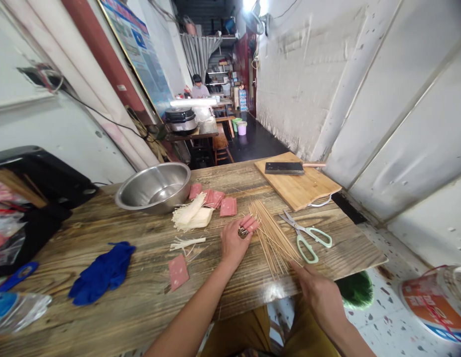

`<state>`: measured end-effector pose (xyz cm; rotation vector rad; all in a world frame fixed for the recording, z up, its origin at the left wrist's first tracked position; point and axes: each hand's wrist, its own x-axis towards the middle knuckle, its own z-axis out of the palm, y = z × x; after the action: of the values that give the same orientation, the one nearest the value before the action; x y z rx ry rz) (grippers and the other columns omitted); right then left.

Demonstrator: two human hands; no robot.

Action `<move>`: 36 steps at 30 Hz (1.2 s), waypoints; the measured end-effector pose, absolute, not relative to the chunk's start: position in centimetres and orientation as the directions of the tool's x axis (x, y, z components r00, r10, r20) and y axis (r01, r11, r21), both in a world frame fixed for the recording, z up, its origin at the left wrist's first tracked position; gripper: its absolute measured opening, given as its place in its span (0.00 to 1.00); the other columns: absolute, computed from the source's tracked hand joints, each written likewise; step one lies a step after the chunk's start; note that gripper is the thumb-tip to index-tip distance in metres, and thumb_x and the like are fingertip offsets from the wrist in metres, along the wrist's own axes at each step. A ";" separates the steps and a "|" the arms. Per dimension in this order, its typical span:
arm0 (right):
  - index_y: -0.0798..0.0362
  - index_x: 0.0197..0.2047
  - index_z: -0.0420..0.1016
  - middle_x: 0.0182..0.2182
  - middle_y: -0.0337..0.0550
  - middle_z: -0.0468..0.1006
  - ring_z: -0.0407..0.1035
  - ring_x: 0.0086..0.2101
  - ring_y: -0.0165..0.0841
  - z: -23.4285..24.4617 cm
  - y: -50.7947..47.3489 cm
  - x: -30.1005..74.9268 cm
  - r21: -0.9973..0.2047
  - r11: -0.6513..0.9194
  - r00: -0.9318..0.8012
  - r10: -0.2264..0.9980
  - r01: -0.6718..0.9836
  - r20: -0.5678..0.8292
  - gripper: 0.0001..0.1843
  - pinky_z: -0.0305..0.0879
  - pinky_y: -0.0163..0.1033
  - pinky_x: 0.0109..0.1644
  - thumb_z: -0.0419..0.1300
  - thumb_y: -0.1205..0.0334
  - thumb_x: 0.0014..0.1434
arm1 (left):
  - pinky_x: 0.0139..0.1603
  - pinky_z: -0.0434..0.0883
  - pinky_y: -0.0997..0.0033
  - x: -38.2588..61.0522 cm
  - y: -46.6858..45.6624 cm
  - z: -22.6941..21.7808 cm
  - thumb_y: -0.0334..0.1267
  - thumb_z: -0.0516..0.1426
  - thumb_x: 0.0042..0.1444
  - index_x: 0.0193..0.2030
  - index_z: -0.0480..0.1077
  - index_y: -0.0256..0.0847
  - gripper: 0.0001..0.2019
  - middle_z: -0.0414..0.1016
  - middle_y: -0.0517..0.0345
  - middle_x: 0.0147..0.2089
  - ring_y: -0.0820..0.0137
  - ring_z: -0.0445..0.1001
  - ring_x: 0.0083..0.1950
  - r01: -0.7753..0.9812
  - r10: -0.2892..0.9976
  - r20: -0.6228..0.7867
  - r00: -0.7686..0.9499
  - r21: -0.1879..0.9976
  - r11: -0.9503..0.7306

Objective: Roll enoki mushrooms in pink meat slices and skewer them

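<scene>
Head view. Work surface: a dark-grained wooden table [141, 297], glossy at the near edge, in a narrow room with white-painted walls and a speckled floor; a person sits at the far end of the passage.

Writing: a wall poster [141, 54] on the left and an orange-labelled bucket [434, 302] at lower right both carry print, too small or blurred to read.

Containers: a steel bowl [156, 186] at the back of the table, with nothing visible inside it; a rice cooker [180, 119] on a farther table, lid shut.

Hands: the left hand [234, 243] is curled, its fingertips closed on a pink roll [249, 224] that lies against the upper end of the bamboo skewers [271, 233]; the right hand [319, 292] lies at the near table edge, fingers reaching to the lower skewer ends; whether it pinches one cannot be told.

Surroundings: flat pink slices [215, 198] between bowl and skewers, one more slice [177, 271] nearer the person; white strands [189, 215] just beside the bowl; green-handled scissors [308, 235] right of the skewers; a cutting board [305, 191] bearing a cleaver [284, 168]; a blue glove [102, 272] at left.
</scene>
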<state>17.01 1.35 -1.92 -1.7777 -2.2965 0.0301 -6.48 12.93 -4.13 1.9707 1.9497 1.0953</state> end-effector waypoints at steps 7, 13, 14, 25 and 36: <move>0.49 0.55 0.72 0.36 0.45 0.80 0.74 0.28 0.29 -2.1 1.7 16.9 -0.187 0.274 -0.234 0.949 0.943 0.210 0.24 0.67 0.29 0.29 0.47 0.71 0.59 | 0.51 0.67 0.58 -6.4 12.9 -4.0 0.35 0.64 0.46 0.43 0.72 0.40 0.16 0.76 0.53 0.44 0.62 0.72 0.46 0.803 0.912 0.393 -0.122 0.579 -0.142; 0.47 0.56 0.71 0.35 0.44 0.80 0.73 0.27 0.29 -3.0 1.6 16.6 -0.207 0.274 -0.231 0.950 0.939 0.211 0.25 0.67 0.29 0.29 0.48 0.72 0.58 | 0.51 0.68 0.58 -6.3 12.8 -3.8 0.34 0.64 0.45 0.42 0.72 0.40 0.15 0.76 0.53 0.44 0.61 0.72 0.46 0.804 0.908 0.401 -0.125 0.577 -0.144; 0.47 0.56 0.71 0.35 0.44 0.80 0.73 0.26 0.29 -3.2 1.6 16.5 -0.199 0.272 -0.228 0.949 0.942 0.216 0.26 0.67 0.29 0.29 0.49 0.72 0.58 | 0.51 0.68 0.58 -6.3 12.8 -3.8 0.34 0.64 0.45 0.43 0.72 0.40 0.15 0.76 0.53 0.44 0.61 0.72 0.46 0.804 0.906 0.403 -0.126 0.577 -0.145; 0.50 0.55 0.71 0.32 0.42 0.77 0.71 0.26 0.29 -3.8 2.0 15.8 -0.158 0.255 -0.205 0.939 0.954 0.277 0.24 0.64 0.30 0.27 0.48 0.73 0.59 | 0.50 0.67 0.58 -6.4 13.1 -4.1 0.35 0.64 0.46 0.43 0.71 0.40 0.16 0.76 0.52 0.43 0.61 0.72 0.46 0.803 0.912 0.388 -0.135 0.582 -0.129; 0.52 0.41 0.74 0.34 0.44 0.73 0.66 0.35 0.34 -3.7 3.0 15.1 -0.255 0.334 -0.221 0.896 0.907 0.384 0.15 0.63 0.36 0.39 0.46 0.68 0.65 | 0.50 0.67 0.58 -6.2 13.1 -4.1 0.34 0.64 0.45 0.41 0.72 0.40 0.15 0.76 0.53 0.43 0.62 0.72 0.46 0.798 0.901 0.407 -0.149 0.588 -0.134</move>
<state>15.09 2.97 -3.74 -1.5819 -2.1417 -0.0322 -6.19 13.10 -4.15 1.9547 1.9725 1.1513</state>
